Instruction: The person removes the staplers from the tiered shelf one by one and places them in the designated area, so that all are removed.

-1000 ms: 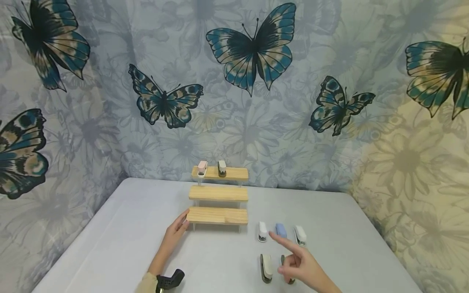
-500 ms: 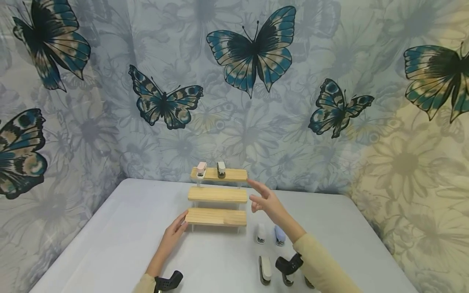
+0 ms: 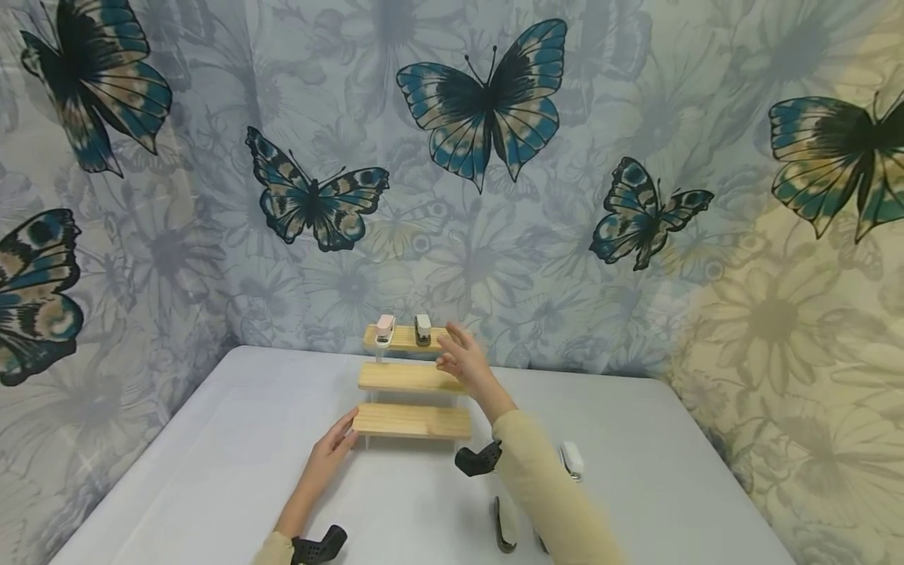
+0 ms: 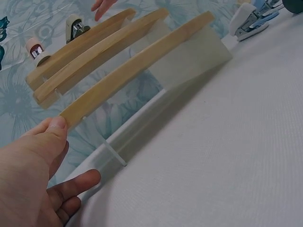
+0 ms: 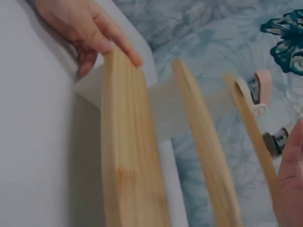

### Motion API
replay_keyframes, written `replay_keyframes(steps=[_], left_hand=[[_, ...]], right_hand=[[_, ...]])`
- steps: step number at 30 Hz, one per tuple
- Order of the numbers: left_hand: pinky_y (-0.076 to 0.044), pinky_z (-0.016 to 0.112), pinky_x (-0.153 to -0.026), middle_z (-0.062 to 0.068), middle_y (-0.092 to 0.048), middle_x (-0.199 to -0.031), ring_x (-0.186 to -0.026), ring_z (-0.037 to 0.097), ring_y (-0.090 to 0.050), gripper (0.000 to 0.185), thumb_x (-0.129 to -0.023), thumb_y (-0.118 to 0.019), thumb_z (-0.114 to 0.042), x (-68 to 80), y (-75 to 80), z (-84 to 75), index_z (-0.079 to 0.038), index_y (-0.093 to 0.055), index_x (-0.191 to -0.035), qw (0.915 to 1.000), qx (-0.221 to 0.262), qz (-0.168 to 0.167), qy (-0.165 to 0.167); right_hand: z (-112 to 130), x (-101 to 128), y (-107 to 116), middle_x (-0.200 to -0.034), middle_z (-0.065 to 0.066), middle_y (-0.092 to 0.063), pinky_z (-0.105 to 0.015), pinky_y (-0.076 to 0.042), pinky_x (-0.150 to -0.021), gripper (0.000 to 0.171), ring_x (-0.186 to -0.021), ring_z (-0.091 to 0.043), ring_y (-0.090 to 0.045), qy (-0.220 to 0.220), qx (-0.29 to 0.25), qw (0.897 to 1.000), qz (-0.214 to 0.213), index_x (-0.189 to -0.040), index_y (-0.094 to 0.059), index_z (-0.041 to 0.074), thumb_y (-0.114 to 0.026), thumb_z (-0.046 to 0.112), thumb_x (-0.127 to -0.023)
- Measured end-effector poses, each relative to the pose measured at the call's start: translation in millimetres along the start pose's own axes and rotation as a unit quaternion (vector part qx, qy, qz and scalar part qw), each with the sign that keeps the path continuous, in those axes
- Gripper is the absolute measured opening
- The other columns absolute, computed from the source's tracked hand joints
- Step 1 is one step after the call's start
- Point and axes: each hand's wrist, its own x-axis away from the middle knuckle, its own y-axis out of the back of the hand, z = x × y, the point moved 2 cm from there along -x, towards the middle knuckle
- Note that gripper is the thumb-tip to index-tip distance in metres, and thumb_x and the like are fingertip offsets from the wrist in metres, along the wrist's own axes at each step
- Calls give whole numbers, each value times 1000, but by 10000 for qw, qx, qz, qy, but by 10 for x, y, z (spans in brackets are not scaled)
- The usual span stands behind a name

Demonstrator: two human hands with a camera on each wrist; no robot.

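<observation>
A three-tier wooden display stand (image 3: pixel 413 420) stands on the white table. My left hand (image 3: pixel 330 447) pinches the left end of its lowest shelf, thumb (image 4: pixel 57 124) on the wood. On the top shelf (image 3: pixel 402 339), a pink stapler (image 3: pixel 384 329) sits at the left, and a white-and-dark stapler (image 3: pixel 422 329) is to its right. At that shelf's right part is my right hand (image 3: pixel 466 361), fingers extended and holding nothing; it hides the shelf's right end. The right wrist view catches only part of this hand (image 5: pixel 289 177), beside the dark base of the second stapler (image 5: pixel 277 142).
More staplers lie on the table at the right, partly hidden by my right sleeve (image 3: pixel 547 486): a white one (image 3: pixel 570 460) and a cream one (image 3: pixel 504 522). Butterfly-print cloth (image 3: pixel 487 259) hangs behind the table. Each wrist carries a black camera mount (image 3: pixel 319 545).
My right hand has gone from above the front-right staplers, up past the stand's right side, then left to the top shelf. The left hand has stayed at the lowest shelf's end.
</observation>
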Motion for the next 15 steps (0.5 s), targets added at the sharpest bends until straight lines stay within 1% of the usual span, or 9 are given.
replay_keyframes(steps=[2, 5, 8, 10, 12, 15], left_hand=[[-39, 31, -75, 0, -32, -121, -105, 18, -33, 40, -80, -44, -29, 9, -3, 14, -21, -36, -119, 10000, 72, 1, 58], [-38, 31, -76, -1, -32, -121, -106, 17, -33, 40, -80, -44, -30, 19, -23, 31, -23, -36, -118, 9998, 141, 32, 167], [-38, 31, -76, -1, -32, -121, -106, 17, -33, 40, -80, -44, -31, 29, -33, 35, -24, -35, -118, 9996, 104, 60, 244], [-38, 30, -76, -1, -32, -121, -105, 17, -33, 40, -80, -44, -32, 29, -23, 24, -25, -36, -118, 9996, 55, 44, 263], [-39, 29, -76, -3, -33, -120, -104, 16, -35, 40, -79, -44, -32, 21, -5, 12, -25, -36, -118, 9996, 31, 20, 280], [-40, 28, -74, -3, -33, -120, -104, 15, -35, 39, -80, -44, -32, 9, 22, -11, -24, -36, -118, 9998, -42, 1, 193]], right_hand=[[26, 8, -100, -130, -6, -7, -25, -44, -62, 60, -59, -11, -49, -290, -285, 9992, -22, -127, -12, 9, -48, 19, -80], [18, -14, -161, -130, -6, -6, -24, -44, -63, 62, -61, -12, -50, -545, -327, 9979, -76, -127, -10, 8, -49, 18, -79], [11, -62, -178, -130, -5, -4, -25, -44, -66, 67, -64, -12, -51, -667, -159, 9976, -128, -127, -7, 8, -51, 18, -78], [14, -111, -180, -130, -6, -1, -29, -42, -70, 70, -65, -13, -51, -696, -73, 9975, -113, -127, -4, 7, -53, 16, -77], [38, -162, -192, -130, -6, 0, -32, -40, -74, 73, -66, -14, -51, -749, 93, 9971, -56, -127, -3, 8, -54, 14, -76], [83, -237, -205, -130, -6, 2, -38, -37, -76, 74, -65, -18, -52, -770, 324, 9964, 119, -127, -1, 11, -54, 11, -75]])
